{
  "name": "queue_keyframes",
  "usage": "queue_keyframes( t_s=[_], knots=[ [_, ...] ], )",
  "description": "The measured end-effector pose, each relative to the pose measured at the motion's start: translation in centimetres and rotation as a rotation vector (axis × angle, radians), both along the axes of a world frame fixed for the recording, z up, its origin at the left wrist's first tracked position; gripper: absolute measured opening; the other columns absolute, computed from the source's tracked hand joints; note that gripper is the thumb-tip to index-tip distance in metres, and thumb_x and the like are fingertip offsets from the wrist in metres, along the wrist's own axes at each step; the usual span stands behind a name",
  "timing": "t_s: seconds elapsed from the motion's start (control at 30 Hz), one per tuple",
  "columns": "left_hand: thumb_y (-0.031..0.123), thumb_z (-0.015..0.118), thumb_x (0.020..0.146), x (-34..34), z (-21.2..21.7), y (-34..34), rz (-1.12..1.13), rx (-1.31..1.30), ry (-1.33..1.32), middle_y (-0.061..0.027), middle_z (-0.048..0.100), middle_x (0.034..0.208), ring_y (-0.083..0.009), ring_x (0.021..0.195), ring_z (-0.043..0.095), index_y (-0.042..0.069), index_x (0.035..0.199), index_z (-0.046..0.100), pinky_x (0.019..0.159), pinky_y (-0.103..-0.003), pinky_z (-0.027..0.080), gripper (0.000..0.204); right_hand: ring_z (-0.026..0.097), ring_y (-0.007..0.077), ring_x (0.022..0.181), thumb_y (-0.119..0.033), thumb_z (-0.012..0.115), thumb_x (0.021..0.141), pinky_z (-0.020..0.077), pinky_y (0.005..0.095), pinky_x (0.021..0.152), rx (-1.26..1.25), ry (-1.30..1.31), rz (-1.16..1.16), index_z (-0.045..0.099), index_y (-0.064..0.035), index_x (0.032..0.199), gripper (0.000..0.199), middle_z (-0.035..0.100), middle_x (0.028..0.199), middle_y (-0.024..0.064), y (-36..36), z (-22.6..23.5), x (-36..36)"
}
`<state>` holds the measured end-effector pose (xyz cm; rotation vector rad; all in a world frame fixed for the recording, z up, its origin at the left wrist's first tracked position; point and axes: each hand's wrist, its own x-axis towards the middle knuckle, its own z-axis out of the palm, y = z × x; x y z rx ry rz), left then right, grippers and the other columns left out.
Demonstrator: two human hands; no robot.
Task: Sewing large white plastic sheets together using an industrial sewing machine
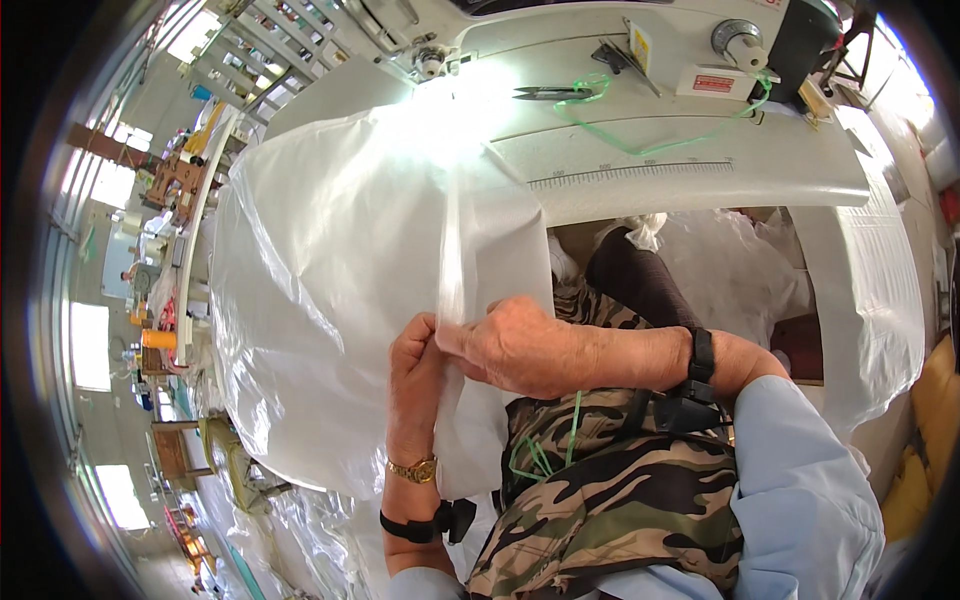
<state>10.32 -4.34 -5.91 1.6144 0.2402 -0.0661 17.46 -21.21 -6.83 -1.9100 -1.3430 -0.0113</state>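
Note:
A large white glossy plastic sheet (310,270) spreads from a sewing machine (560,40) down toward my lap. Along it, a narrow folded strip (453,230) runs from under the machine's bright lamp to my fingers. My left hand (412,370) pinches the sheet's fold, fingers closed. Close against it, my right hand (515,345) also closes on the fold, its fingertips meeting those of the left. The needle area is lost in the lamp's glare. Part of the sheet between my fingers is hidden.
Thread snips (550,93) and a green string (640,150) lie on the machine bed. The bed's front edge carries a printed scale (640,175). White plastic (870,300) hangs at the right. Benches with clutter (180,200) stand far left.

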Motion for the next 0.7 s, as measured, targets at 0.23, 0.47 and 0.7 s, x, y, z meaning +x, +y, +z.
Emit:
queue_keyframes(
  t_s=[0.23, 0.47, 0.7],
  knots=[
    [0.021, 0.057, 0.100, 0.7, 0.6, 0.1, 0.085, -0.086, -0.014, 0.0054, 0.058, 0.076, -0.0013, 0.068, 0.049, 0.005, 0.085, 0.060, 0.061, -0.018, 0.041, 0.021, 0.062, 0.0266, 0.069, -0.014, 0.065, 0.081, 0.0506, 0.0383, 0.064, 0.087, -0.257, 0.103, 0.052, -0.0043, 0.091, 0.019, 0.059, 0.079, 0.0067, 0.2, -1.0, 0.7],
    [0.017, 0.061, 0.098, 1.1, 0.9, 0.1, -0.003, 0.210, -0.111, 0.0079, 0.053, 0.071, 0.0000, 0.064, 0.042, 0.002, 0.085, 0.060, 0.056, -0.017, 0.034, 0.019, 0.064, 0.0263, 0.067, -0.018, 0.062, 0.088, 0.0519, 0.0387, 0.060, 0.204, -0.178, -0.226, 0.055, -0.0043, 0.094, 0.016, 0.062, 0.077, 0.0091, -4.4, -3.4, 1.3],
    [0.014, 0.058, 0.099, 1.5, 2.7, -0.8, 0.020, 0.286, -0.151, 0.0094, 0.048, 0.070, -0.0002, 0.062, 0.037, 0.001, 0.084, 0.058, 0.055, -0.018, 0.030, 0.019, 0.063, 0.0276, 0.065, -0.022, 0.067, 0.089, 0.0514, 0.0379, 0.056, -0.092, -0.097, -0.434, 0.054, -0.0052, 0.085, 0.021, 0.058, 0.070, 0.0100, -6.2, -6.5, 1.0]
  ],
)
